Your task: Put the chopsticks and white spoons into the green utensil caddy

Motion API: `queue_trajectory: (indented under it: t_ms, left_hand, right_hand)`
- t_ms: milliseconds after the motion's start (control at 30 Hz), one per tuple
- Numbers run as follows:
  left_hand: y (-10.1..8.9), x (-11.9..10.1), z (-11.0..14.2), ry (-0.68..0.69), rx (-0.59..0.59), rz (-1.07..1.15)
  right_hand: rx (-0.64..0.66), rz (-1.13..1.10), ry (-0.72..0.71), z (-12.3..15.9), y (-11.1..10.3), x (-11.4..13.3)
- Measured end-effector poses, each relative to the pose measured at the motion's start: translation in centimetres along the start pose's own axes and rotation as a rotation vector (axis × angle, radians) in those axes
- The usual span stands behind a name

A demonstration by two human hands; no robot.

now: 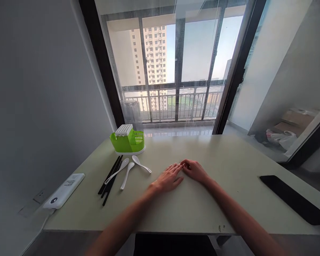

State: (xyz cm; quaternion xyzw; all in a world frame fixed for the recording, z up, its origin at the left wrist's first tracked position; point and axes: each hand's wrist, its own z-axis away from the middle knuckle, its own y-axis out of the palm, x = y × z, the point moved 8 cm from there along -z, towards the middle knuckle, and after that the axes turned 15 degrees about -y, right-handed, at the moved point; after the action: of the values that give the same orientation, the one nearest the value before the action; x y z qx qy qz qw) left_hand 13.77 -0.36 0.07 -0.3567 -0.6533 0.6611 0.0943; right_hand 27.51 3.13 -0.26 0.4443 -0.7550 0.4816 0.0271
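Observation:
My left hand [170, 179] lies flat on the pale table [197, 213], palm down, fingers stretched out and thumb apart. Beside its fingertips rests my right hand [194, 170], its fingers curled in and touching or almost touching the left ones; I see nothing held in it. To the left of my left hand are three white spoons: one spoon [142, 164] angled toward the hand, a middle spoon [127, 176], and a third spoon [117, 171] lying across several black chopsticks [110, 186]. Behind them stands a green utensil caddy [124, 143] with a white slotted top and white base.
A white rectangular device [65, 190] with a cable lies at the table's left edge by the wall. On the right side is a flat black object [293, 199]. A glazed door [176, 71] stands beyond the table, and bags and boxes [285, 135] lie on the floor at right.

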Motion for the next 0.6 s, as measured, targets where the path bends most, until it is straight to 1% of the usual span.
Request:
queue_trajectory:
  t_ms: [600]
  left_hand:
    - [0.5,0.52,-0.03,0.0,-0.003,-0.017]
  right_hand:
    - [0.019,-0.002,0.016,0.11,0.35,-0.32]
